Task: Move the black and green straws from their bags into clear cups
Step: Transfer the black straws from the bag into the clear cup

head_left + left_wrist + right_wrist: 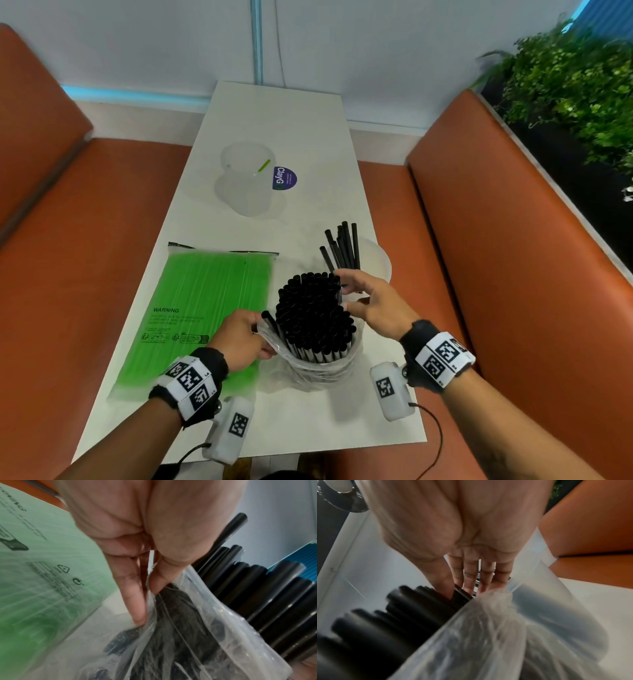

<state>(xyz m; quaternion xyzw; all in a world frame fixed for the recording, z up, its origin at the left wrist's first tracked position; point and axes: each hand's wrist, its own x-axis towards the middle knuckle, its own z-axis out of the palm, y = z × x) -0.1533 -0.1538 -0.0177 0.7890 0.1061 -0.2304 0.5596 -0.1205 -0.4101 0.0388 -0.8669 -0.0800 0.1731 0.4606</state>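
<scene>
A thick bundle of black straws [315,315] stands upright in a crumpled clear bag [308,370] at the table's near middle. My left hand [239,339] pinches the bag's left rim [149,588] between thumb and fingers. My right hand [373,301] reaches over the bundle's far right edge, and its thumb and fingers [462,586] close on a few black straws [385,622]. Just behind that hand stands a clear cup [376,263] holding several black straws [346,246]. The green straw bag [205,308] lies flat on the left. A second clear cup [246,181] farther back holds one green straw [264,165].
The narrow white table [301,418] runs between two orange benches [496,240]. A purple round sticker [284,178] sits beside the far cup. A leafy plant [575,78] stands behind the right bench. The wall closes off the table's far end.
</scene>
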